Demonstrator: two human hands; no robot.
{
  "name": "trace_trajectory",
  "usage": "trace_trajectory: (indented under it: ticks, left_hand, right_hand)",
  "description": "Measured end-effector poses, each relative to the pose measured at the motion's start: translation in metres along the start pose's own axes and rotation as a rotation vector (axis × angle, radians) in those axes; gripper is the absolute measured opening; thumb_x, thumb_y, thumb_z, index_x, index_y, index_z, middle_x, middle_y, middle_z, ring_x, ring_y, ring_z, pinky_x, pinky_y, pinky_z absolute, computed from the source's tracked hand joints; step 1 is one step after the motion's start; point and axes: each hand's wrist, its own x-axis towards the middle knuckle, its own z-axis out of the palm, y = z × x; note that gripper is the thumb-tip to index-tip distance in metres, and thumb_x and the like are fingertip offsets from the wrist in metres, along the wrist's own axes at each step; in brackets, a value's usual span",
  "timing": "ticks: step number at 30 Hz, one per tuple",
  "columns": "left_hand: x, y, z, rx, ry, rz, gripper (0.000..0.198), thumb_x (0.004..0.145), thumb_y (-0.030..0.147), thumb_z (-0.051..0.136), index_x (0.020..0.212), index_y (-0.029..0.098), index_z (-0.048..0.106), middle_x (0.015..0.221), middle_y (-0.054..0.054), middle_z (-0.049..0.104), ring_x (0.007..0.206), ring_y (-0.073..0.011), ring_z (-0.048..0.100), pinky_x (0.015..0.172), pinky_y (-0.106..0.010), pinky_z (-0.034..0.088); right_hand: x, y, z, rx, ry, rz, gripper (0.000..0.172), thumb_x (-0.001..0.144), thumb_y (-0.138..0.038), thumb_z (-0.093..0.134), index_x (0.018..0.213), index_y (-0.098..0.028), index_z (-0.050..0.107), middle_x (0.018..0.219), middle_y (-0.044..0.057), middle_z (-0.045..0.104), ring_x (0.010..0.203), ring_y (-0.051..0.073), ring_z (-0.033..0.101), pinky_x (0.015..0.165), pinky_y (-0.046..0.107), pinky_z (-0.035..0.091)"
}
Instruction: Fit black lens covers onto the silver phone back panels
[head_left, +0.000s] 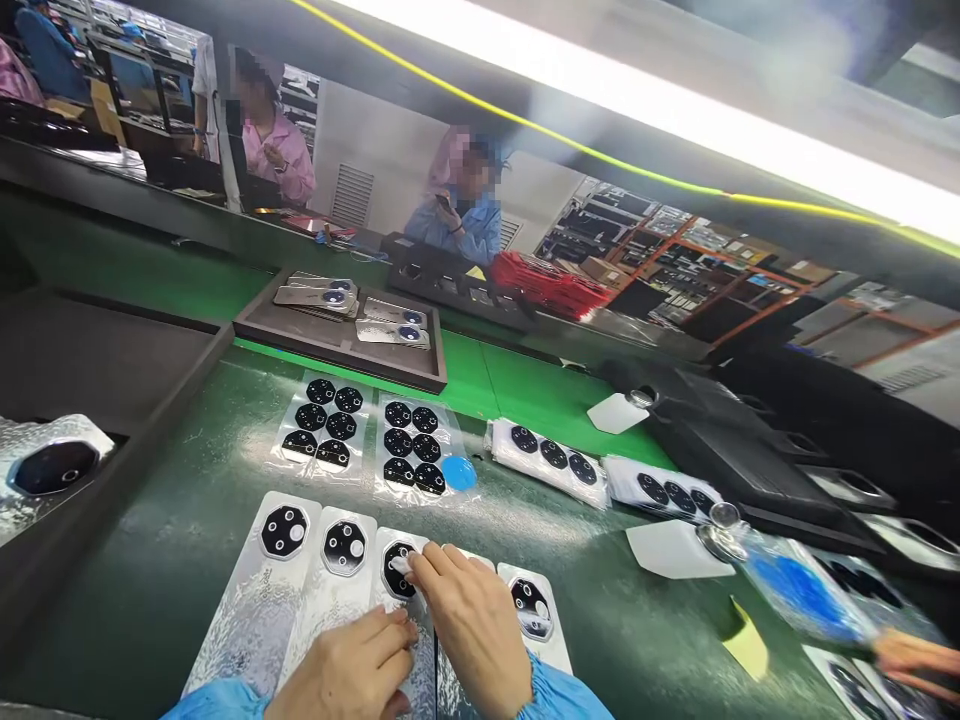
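Note:
Several silver phone-shaped panels lie side by side on the bench, each with a black octagonal disc with holes at its top end. My right hand (pixel 480 620) is closed in a pinch over the middle panel's disc (pixel 391 580). A small whitish piece (pixel 401 565), perhaps cloth or film, pokes out at its fingertips. My left hand (pixel 352 665) rests lower on the same silver panel (pixel 386 540), its fingers extended and slightly bent, with nothing visible in them. To the left are two uncovered panels, the outermost panel (pixel 251 590) and its neighbour (pixel 326 600). My right hand partly covers the panels beyond.
Sheets of black discs (pixel 367 430) lie ahead, beside a blue round piece (pixel 459 473) and white stacks (pixel 547 475). A dark tray (pixel 341 355) holds more panels. At right are a white bottle (pixel 667 550), a yellow piece (pixel 746 640) and a co-worker's hand (pixel 919 660).

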Motion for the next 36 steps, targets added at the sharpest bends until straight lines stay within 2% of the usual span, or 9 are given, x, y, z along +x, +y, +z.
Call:
trace_trajectory:
  ticks: [5,12,17,23,30,36]
  left_hand:
    - [0.0,0.0,0.001,-0.007,-0.003,0.002,0.014,0.094,0.015,0.052,0.107,0.014,0.057,0.116,-0.008,0.07,0.111,-0.021,0.066,0.105,-0.034,0.05]
    - [0.002,0.005,-0.005,-0.021,-0.016,-0.037,0.016,0.093,0.012,0.051,0.107,0.014,0.058,0.116,-0.009,0.07,0.111,-0.0217,0.066,0.102,-0.032,0.052]
    - [0.003,0.006,-0.009,-0.044,-0.029,-0.051,0.017,0.091,0.009,0.051,0.105,0.014,0.059,0.117,-0.008,0.07,0.111,-0.0226,0.066,0.102,-0.032,0.052]
    - [0.004,0.009,-0.01,-0.061,-0.05,-0.077,0.026,0.09,0.007,0.054,0.115,0.014,0.057,0.119,-0.008,0.069,0.114,-0.0236,0.065,0.105,-0.036,0.05]
    - [0.003,0.009,-0.009,-0.058,-0.056,-0.081,0.022,0.091,0.009,0.056,0.112,0.013,0.058,0.118,-0.008,0.069,0.115,-0.0235,0.064,0.105,-0.036,0.051]
    - [0.007,0.009,-0.012,-0.04,-0.073,-0.057,0.021,0.094,0.01,0.052,0.113,0.012,0.058,0.12,-0.012,0.068,0.115,-0.0229,0.064,0.105,-0.036,0.051]
  right_hand:
    - [-0.001,-0.003,-0.002,-0.005,-0.019,-0.005,0.03,0.074,0.0,0.073,0.076,-0.023,0.054,0.073,-0.002,0.057,0.065,0.019,0.048,0.061,0.034,0.026]
    - [0.0,-0.002,0.001,-0.007,0.017,0.012,0.025,0.079,-0.004,0.069,0.076,-0.023,0.053,0.071,-0.002,0.056,0.065,0.019,0.047,0.06,0.034,0.024]
    - [-0.001,-0.003,0.0,-0.024,0.005,0.016,0.027,0.077,-0.003,0.071,0.075,-0.023,0.053,0.07,-0.002,0.056,0.065,0.02,0.047,0.061,0.034,0.024]
    - [-0.002,-0.004,-0.001,-0.026,0.004,0.039,0.026,0.076,-0.006,0.074,0.077,-0.023,0.055,0.071,-0.002,0.057,0.066,0.02,0.048,0.061,0.034,0.025]
    - [-0.001,-0.005,-0.002,-0.032,-0.003,0.037,0.026,0.076,-0.006,0.076,0.077,-0.022,0.056,0.071,-0.002,0.058,0.066,0.019,0.049,0.061,0.034,0.025]
    - [-0.001,-0.004,-0.001,-0.024,-0.006,0.049,0.027,0.075,-0.006,0.076,0.075,-0.023,0.055,0.071,-0.002,0.058,0.065,0.019,0.049,0.06,0.034,0.025]
